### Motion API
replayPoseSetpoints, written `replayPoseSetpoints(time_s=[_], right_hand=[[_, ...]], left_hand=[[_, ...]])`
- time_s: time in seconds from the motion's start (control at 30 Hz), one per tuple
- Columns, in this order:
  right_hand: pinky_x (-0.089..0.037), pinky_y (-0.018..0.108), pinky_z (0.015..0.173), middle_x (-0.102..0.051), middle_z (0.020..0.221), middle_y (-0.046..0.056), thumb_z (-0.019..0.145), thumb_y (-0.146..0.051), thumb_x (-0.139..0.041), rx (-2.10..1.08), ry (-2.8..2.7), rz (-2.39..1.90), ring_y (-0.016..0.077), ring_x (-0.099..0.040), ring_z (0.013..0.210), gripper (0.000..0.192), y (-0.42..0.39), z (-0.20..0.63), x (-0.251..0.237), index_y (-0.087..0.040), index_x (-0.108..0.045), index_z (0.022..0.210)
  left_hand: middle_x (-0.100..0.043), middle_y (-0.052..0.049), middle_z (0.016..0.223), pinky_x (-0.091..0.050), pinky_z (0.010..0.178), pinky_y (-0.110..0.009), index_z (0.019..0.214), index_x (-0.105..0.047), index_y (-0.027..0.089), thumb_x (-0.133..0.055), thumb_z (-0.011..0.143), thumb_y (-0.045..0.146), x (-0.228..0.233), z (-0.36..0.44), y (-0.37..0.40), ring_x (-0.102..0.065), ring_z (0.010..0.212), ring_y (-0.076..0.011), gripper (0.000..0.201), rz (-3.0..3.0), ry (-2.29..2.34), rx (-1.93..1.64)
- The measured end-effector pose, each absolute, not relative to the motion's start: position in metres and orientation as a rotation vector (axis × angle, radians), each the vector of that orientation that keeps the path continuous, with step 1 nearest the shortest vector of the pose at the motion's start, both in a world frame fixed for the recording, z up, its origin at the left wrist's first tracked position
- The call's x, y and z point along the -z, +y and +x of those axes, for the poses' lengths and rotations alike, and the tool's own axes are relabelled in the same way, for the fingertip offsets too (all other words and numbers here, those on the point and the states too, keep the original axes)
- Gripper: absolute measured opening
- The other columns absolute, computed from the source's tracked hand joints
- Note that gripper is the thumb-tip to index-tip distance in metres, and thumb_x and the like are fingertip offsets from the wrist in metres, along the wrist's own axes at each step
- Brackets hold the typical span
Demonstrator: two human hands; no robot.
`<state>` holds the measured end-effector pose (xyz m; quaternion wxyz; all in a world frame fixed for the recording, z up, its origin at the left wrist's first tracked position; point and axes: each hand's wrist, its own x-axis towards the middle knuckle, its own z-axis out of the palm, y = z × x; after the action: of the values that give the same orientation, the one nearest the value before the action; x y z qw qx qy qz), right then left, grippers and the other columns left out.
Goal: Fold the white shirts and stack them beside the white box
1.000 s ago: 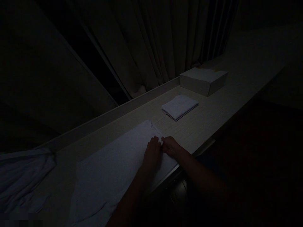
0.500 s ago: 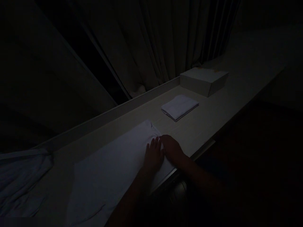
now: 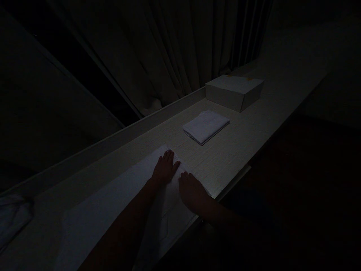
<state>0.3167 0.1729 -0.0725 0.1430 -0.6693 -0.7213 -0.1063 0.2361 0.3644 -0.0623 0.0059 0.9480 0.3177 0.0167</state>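
A white cloth [image 3: 121, 197] lies spread over the near part of the table, dim in the low light. My left hand [image 3: 164, 168] rests flat near its far right corner, fingers stretched out and thumb apart. Just to the right and nearer me, my right hand [image 3: 194, 192] sits on the right edge of this cloth. Its fingers are bent inward against the fabric, with the fingertips partly hidden. Beyond both hands lies a folded white cloth [image 3: 206, 126], apart from them.
A pale box [image 3: 225, 98] stands farther along the table [image 3: 239, 141], by the raised back ledge [image 3: 146, 126]. Dark curtains [image 3: 169, 56] hang behind. A crumpled cloth [image 3: 14, 216] lies at the far left. The table's front edge runs diagonally on the right.
My left hand has moved left and away from me, toward the cloth's far corner, apart from my right hand. My right hand is slightly nearer me. The view has shifted a little right.
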Motion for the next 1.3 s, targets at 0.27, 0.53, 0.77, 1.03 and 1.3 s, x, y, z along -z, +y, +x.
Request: replayPoseSetpoints(time_s=[0.27,0.53,0.77,1.03,1.3], right_hand=[[-0.038,0.050,0.109,-0.054,0.134,0.031,0.095,-0.016,-0.045,0.313,-2.059,-1.943,0.0347,-0.052,0.128,0.042,0.171,0.314,0.067,0.006,-0.055,0.129],[-0.039,0.052,0.108,-0.052,0.135,0.032,0.093,-0.014,-0.047,0.245,-2.046,-1.960,0.0355,-0.051,0.128,0.041,0.172,0.311,0.062,0.007,-0.056,0.127],[-0.040,0.053,0.107,-0.053,0.134,0.032,0.093,-0.011,-0.045,0.215,-2.053,-1.968,0.0361,-0.051,0.128,0.042,0.173,0.311,0.060,0.009,-0.054,0.129],[-0.041,0.052,0.107,-0.053,0.134,0.033,0.093,-0.014,-0.047,0.171,-2.049,-1.982,0.0364,-0.051,0.129,0.042,0.172,0.311,0.057,0.008,-0.056,0.127],[-0.041,0.052,0.107,-0.052,0.135,0.033,0.093,-0.014,-0.047,0.163,-2.058,-1.966,0.0352,-0.051,0.128,0.041,0.173,0.311,0.058,0.007,-0.057,0.126]], left_hand=[[-0.020,-0.017,0.161,-0.020,0.119,-0.051,0.152,-0.026,0.010,-0.018,0.093,0.065,0.072,0.252,0.407,-0.014,0.150,-0.0306,0.081,2.956,1.046,-0.077],[-0.039,-0.013,0.155,-0.025,0.117,-0.052,0.146,-0.041,0.019,-0.027,0.093,0.058,0.073,0.254,0.457,-0.031,0.145,-0.0282,0.067,2.606,1.107,-0.242],[-0.061,-0.007,0.135,-0.043,0.108,-0.039,0.122,-0.064,0.020,-0.038,0.084,0.033,0.050,0.243,0.485,-0.053,0.129,-0.0235,0.048,2.558,1.074,-0.325],[-0.049,-0.010,0.145,-0.038,0.112,-0.041,0.107,-0.064,0.019,-0.054,0.067,0.021,0.035,0.254,0.498,-0.039,0.139,-0.0257,0.041,2.958,0.746,-0.079],[-0.050,-0.008,0.143,-0.042,0.106,-0.041,0.108,-0.070,0.027,-0.054,0.078,0.030,0.014,0.268,0.496,-0.047,0.131,-0.0273,0.035,3.209,0.389,0.247]])
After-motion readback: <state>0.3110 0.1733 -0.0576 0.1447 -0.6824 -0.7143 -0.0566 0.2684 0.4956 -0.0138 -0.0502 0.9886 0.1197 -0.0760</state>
